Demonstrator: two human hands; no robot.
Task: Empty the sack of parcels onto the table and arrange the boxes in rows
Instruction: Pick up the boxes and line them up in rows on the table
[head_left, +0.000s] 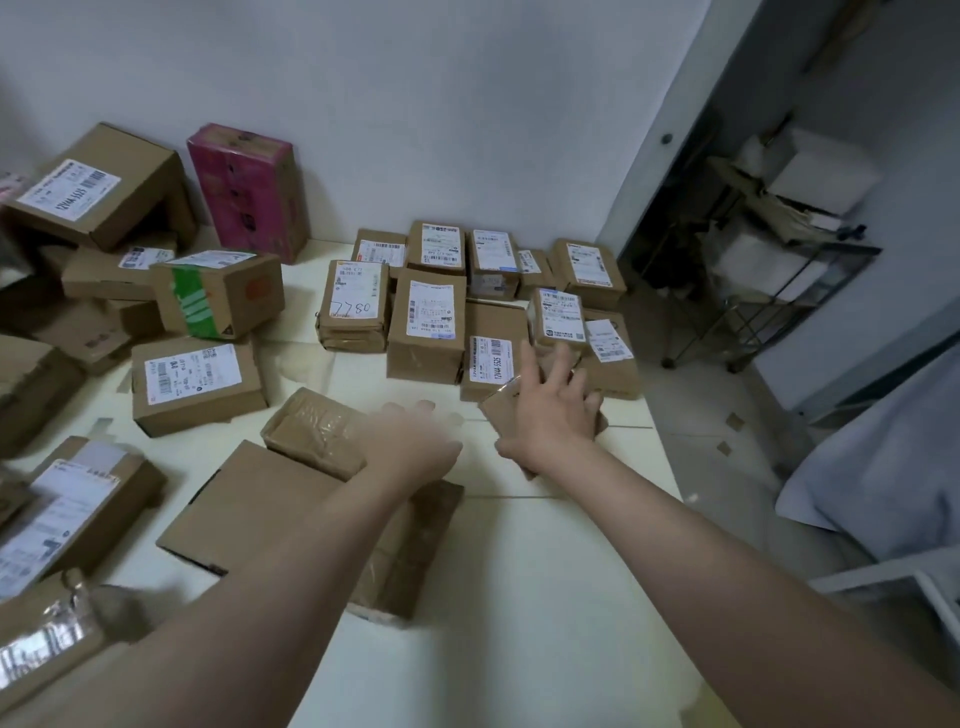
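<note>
- Already, rows of boxes (447, 291) stand packed at the far right of the table (519, 571), while a loose heap (197, 384) waits on the left. I cannot pick out the sack.
- The right hand (550, 415) lies spread on a small flat parcel (496, 415) just in front of the rows, its fingers mostly straight and not wrapped round it.
- The left hand (415, 441) is blurred, fingers extended, holding nothing, beside a taped parcel (311, 431).
- First risk: the small flat parcel looks tilted under a flat palm. With no real clasp it could slip or skid toward the table's right edge, which is near.
- Second risk: a shove into place might nudge the labelled box (558, 317) that appears perched on the front row and knock it crooked.
- Third risk: the left forearm crosses low over a flat carton (249, 509) and could drag it.
</note>
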